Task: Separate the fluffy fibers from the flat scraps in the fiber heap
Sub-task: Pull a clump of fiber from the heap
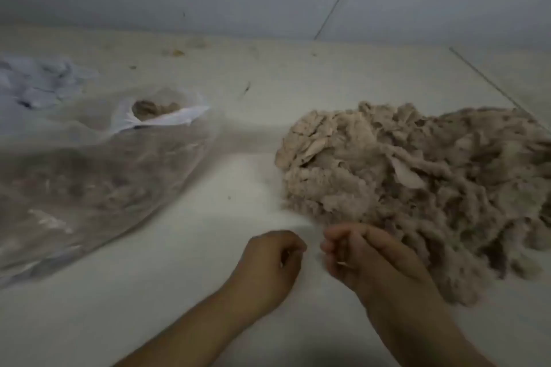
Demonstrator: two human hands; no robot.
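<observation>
The fiber heap [417,185] lay on the right of the pale surface [208,292], its long axis running from the near edge by the hands back and rightward toward the frame's right side. It was a beige mass of fluffy, ropy strands, with flat scraps [407,174] showing pale on its top and at its far-left end.

On the left lay a clear plastic bag [89,176], on its side and holding brownish fiber; its mouth [158,112] opened toward the far side, with more of the same stuff visible inside. Beyond it, at the far left, sat a crumpled white-blue bag [38,83], contents not discernible.

The left hand [275,259] hovered just off the heap's near-left edge, fingers curled inward; whether it held anything could not be told. The right hand [357,253] was at the heap's near edge, fingers curled, with a small pale sliver [343,263] pinched at its fingertips. The two hands were close together but apart.
</observation>
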